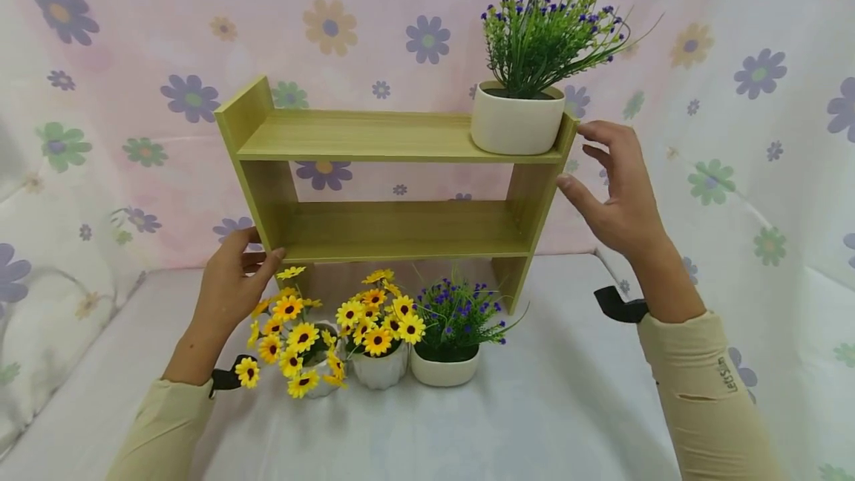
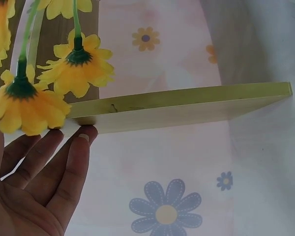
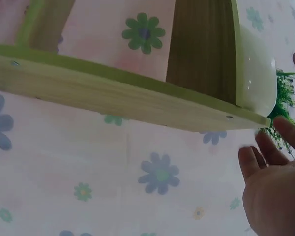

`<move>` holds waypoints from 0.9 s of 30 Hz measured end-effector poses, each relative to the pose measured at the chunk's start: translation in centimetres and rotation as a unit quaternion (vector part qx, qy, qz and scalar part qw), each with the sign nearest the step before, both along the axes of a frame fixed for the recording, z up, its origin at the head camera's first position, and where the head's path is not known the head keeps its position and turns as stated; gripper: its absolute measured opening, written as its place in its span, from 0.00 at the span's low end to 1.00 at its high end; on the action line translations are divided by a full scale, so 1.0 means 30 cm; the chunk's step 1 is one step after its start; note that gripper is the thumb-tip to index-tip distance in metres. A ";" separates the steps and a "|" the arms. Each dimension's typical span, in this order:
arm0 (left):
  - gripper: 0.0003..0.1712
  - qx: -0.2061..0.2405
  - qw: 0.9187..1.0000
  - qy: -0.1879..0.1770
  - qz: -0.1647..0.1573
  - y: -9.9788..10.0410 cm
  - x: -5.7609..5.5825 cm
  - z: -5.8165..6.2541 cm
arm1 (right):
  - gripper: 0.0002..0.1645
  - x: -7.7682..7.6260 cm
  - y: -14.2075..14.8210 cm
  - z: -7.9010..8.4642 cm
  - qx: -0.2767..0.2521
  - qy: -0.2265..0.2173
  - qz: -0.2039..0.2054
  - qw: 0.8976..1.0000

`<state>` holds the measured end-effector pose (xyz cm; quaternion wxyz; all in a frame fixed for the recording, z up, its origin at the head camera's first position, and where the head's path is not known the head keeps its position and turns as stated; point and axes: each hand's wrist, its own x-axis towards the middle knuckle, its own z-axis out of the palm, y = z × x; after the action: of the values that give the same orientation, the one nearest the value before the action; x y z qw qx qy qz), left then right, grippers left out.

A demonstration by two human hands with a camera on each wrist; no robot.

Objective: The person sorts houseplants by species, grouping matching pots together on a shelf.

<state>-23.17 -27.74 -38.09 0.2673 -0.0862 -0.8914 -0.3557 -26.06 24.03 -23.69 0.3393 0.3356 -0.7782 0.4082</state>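
A light wooden two-tier shelf (image 1: 401, 232) stands at the back of the table. My left hand (image 1: 230, 280) is at its left side panel, with fingertips (image 2: 88, 132) touching the panel's outer face and the thumb by its front edge. Beside the top of the right side panel is my right hand (image 1: 617, 195), its fingers spread and slightly bent, holding nothing; whether the fingertips touch the wood is hard to tell. A purple-flowered plant in a white oval pot (image 1: 517, 123) sits at the right end of the top board.
In front of the shelf stand two pots of yellow artificial flowers, the left pot (image 1: 323, 388) and the middle pot (image 1: 379, 368). Right of them is a smaller purple-flowered plant in a white pot (image 1: 445, 372). A flower-print curtain (image 1: 374, 21) hangs behind. The table (image 1: 534, 407) has a pale cover.
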 end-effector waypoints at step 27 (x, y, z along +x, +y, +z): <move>0.29 -0.003 1.000 0.024 -0.017 0.000 0.004 0.001 | 0.38 0.015 -0.087 -0.559 0.231 -0.377 0.191 0.877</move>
<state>-23.05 -27.73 -38.05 0.2822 -0.1111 -0.8841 -0.3555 -25.62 21.42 -40.47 -0.1512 0.3676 -0.8401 0.3692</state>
